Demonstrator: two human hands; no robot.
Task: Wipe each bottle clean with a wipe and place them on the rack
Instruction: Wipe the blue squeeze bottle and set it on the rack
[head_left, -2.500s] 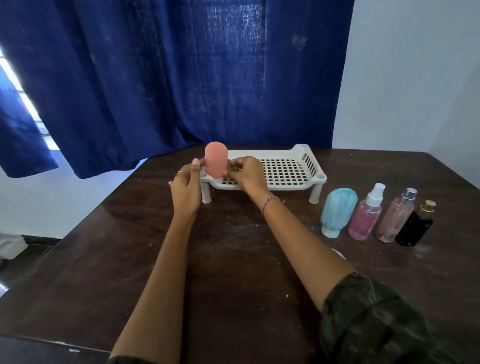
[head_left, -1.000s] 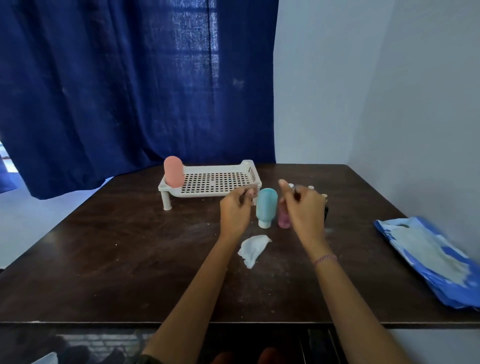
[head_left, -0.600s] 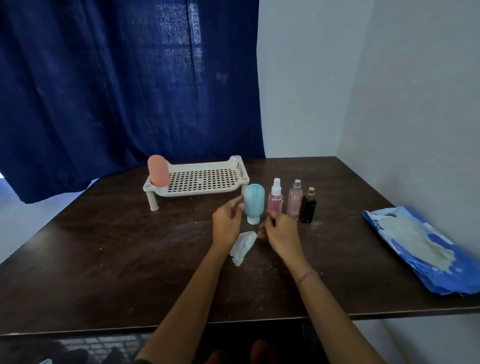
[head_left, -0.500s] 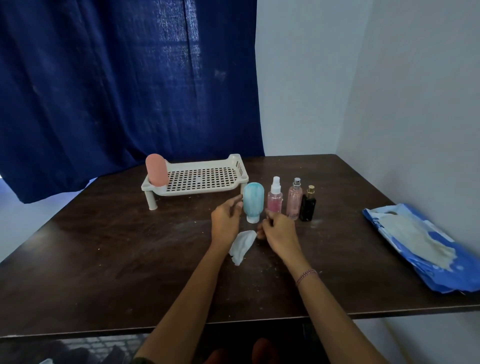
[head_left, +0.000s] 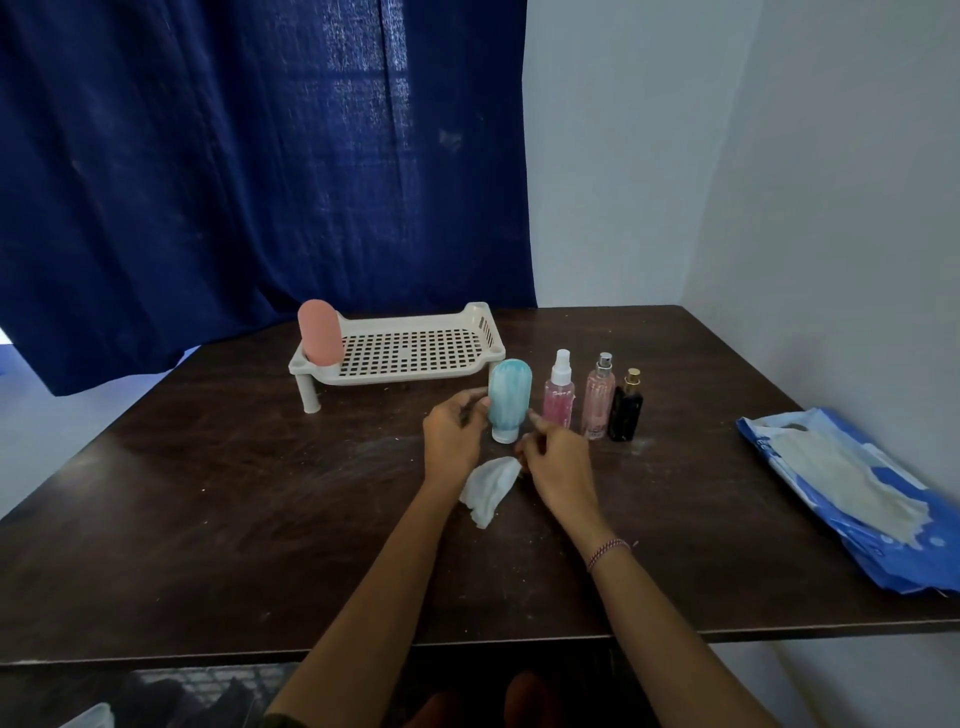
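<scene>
A white slotted rack (head_left: 415, 345) stands at the back of the dark table (head_left: 208, 493), with a pink bottle (head_left: 319, 332) upright on its left end. In front of its right end a blue bottle (head_left: 509, 397) stands cap-down. My left hand (head_left: 451, 436) is beside it with curved fingers, one fingertip touching its left side. A crumpled white wipe (head_left: 488, 488) lies on the table just before the bottle. My right hand (head_left: 556, 462) pinches the wipe's upper right corner.
Right of the blue bottle stand a pink spray bottle (head_left: 559, 395), a pale pink spray bottle (head_left: 598, 397) and a black bottle (head_left: 626, 408) in a row. A blue wipe packet (head_left: 857, 499) lies at the table's right edge. A blue curtain (head_left: 260, 156) hangs behind.
Both hands left the pink bottle on the rack and came over to the blue bottle. The right hand dropped from the bottles to the wipe; the left edged up to the blue bottle.
</scene>
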